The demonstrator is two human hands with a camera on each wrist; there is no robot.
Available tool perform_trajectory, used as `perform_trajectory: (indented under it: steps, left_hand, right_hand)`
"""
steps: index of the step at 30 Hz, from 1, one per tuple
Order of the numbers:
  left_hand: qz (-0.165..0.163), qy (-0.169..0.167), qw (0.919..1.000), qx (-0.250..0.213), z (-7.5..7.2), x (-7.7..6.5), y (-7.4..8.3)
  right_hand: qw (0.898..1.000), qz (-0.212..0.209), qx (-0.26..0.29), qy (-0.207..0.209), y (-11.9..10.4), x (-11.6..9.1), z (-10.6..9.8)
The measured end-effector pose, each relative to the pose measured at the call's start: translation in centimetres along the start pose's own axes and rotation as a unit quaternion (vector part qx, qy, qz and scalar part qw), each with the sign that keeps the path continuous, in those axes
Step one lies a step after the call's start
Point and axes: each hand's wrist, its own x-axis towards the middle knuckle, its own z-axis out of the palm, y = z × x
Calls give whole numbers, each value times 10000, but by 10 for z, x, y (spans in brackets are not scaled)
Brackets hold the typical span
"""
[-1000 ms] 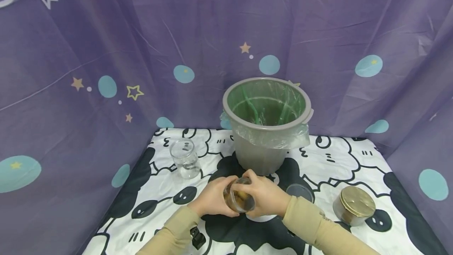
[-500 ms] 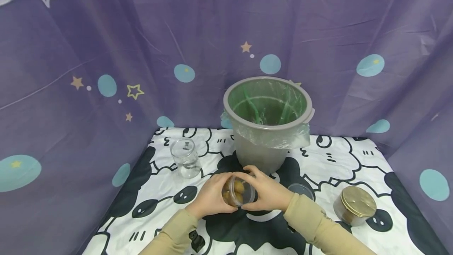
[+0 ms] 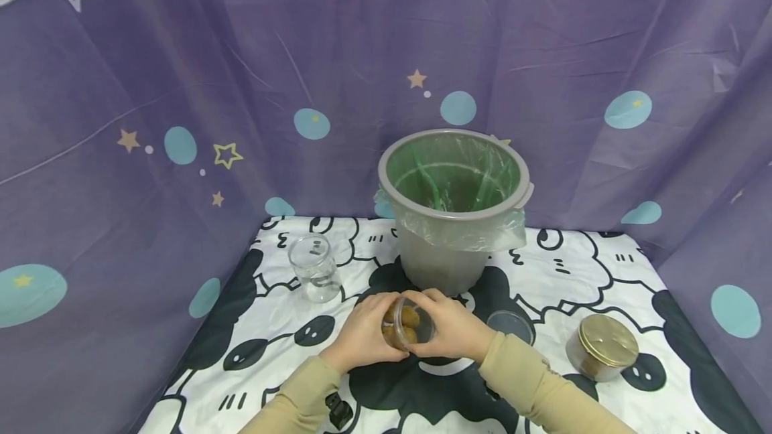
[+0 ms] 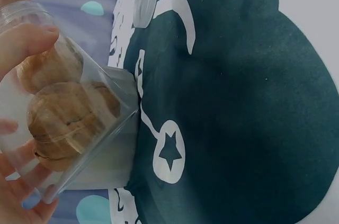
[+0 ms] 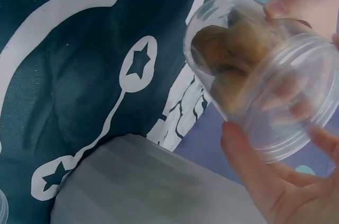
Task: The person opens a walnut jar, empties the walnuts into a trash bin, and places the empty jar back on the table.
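Note:
Both hands hold a clear plastic jar (image 3: 424, 329) above the cloth, just in front of the bin. It lies tilted on its side, with its threaded rim toward the right hand. Several walnuts (image 4: 69, 118) are inside, gathered toward the base in the right wrist view (image 5: 222, 65). The left hand (image 3: 364, 331) grips the jar's body near the base. With thumb and fingers, the right hand (image 3: 454, 328) grips around the rim end. A round clear lid (image 3: 510, 327) lies on the cloth beside the right wrist.
A grey bin (image 3: 449, 266) with a green-tinted liner stands behind the hands. An upright clear jar (image 3: 315, 270) is at the back left. A gold-lidded jar (image 3: 603, 347) sits at the right. A purple patterned curtain (image 3: 362, 52) surrounds the cloth-covered table (image 3: 561, 280).
The jar has turned more onto its side, its rim now toward the right. The right hand has shifted from over the jar to its rim end. Other objects have stayed put.

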Motion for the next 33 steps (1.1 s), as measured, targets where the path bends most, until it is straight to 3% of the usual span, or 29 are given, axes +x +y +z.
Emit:
perform_trajectory:
  steps: [11, 19, 25, 28, 33]
  left_hand:
    - [-156, -213, 9996, -40, -1, -1, 0]
    - [-136, -295, 9995, -36, 0, -3, 0]
    - [-170, -298, 9994, -107, 1, -3, 2]
    - [-192, -260, 9994, -103, 2, -4, 2]
    - [-99, -94, 9999, 49, 4, -2, 2]
  right_hand:
    - [9964, -673, -342, -385, 4, -2, -1]
    - [9912, -1210, -430, -311, 6, -5, -1]
    - [9858, -1651, -317, 67, 7, -3, 0]
    - [9901, -1362, -252, 232, 4, -2, 0]
    - [9970, -283, -318, 646, -3, 0, -3]
